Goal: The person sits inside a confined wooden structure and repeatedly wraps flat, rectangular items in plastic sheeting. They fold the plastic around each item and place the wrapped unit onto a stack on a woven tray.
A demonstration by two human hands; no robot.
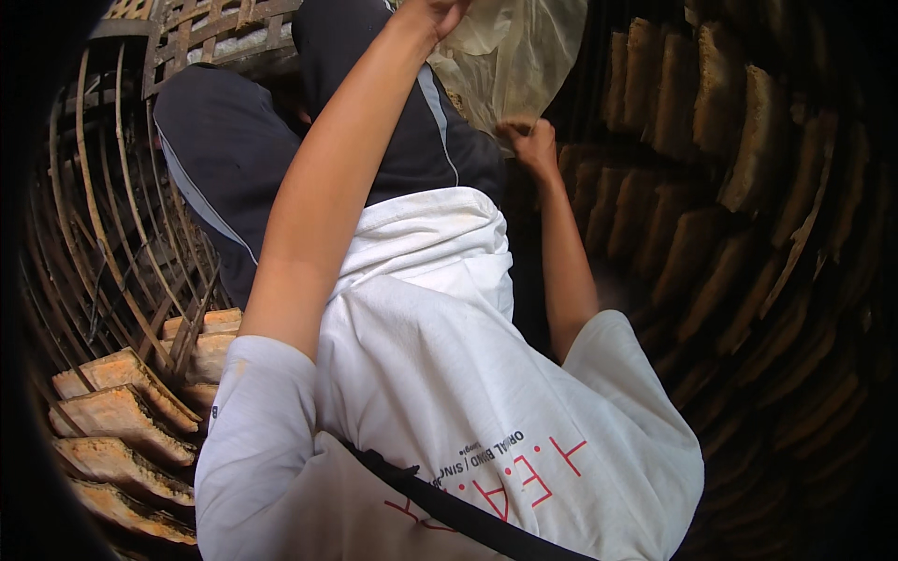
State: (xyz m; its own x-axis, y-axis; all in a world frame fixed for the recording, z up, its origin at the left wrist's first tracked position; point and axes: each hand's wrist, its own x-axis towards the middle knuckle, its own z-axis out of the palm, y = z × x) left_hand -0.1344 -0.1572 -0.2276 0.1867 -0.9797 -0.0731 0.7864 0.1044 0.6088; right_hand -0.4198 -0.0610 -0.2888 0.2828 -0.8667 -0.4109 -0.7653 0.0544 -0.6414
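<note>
A clear, cloudy plastic sheet or bag [510, 56] hangs between my two hands at the top of the view. My right hand [531, 145] is closed on its lower edge, fingers pinched together. At the upper edge, my left hand [438, 17] is partly cut off by the frame. Its fingers curl at the plastic's left side and appear to grip it. Something pale brown and crumbly shows through or beside the plastic near my knee, too unclear to name.
Rows of brown, rough-edged slabs [725, 89] stand packed together on the right. More tan slabs [122, 411] are stacked at lower left. Thin sticks or rods [122, 187] form a rack on the left, below a woven lattice panel [220, 42]. My bent legs [224, 140] lie between.
</note>
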